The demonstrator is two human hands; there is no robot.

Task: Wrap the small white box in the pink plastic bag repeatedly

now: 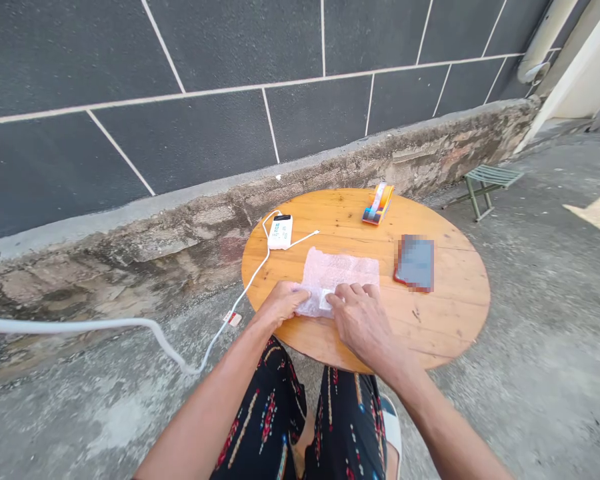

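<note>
Head view: left hand (284,301) has thumb and fingers closed on the left edge of the pink translucent bubble-wrap sheet (347,268), lying near the front edge of the round orange-brown wooden table (450,327); right hand (359,321) has fingers curled, thumb at the small white square piece (325,300) on the sheet, can't tell if gripped. I'd hold the left edge taut and pin the white piece flat so neither skews

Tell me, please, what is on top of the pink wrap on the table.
On the pink wrap lies a small white square item, with the right grip at its edge. The left grip is on the wrap's left side. What the grips cover cannot be seen.
</note>
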